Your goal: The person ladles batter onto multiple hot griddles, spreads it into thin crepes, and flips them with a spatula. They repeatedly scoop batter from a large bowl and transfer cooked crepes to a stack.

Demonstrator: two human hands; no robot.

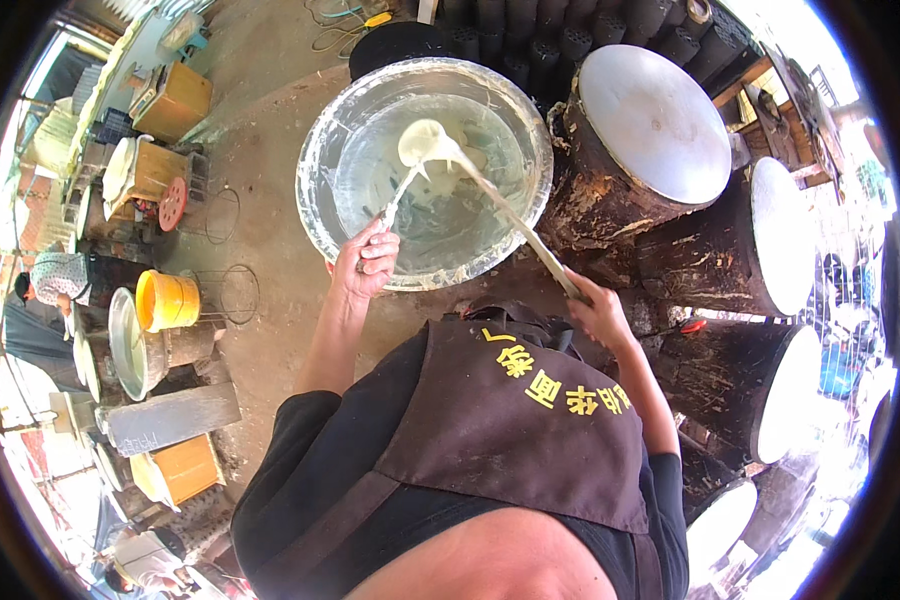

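Note:
A wide metal basin [315, 150] stands ahead of me, its walls smeared with pale residue and thin whitish liquid in its bottom. My right hand [602, 310] is wrapped round the end of a long-handled ladle [515, 218], which reaches over the basin's right rim. The ladle's round bowl is coated in pale batter and hangs above the liquid. At the basin's near left rim, my left hand [368, 264] grips a short, thin, whitish tool [402, 192]; its tip meets the ladle beside the bowl. I cannot make out the tool's exact kind.
Several dark drums with round pale lids [655, 122] line the right side. Black honeycomb coal briquettes [530, 40] are stacked behind the basin. To the left are a yellow bucket [168, 300], a wire stand [232, 292], orange boxes [173, 100] and another person [62, 278].

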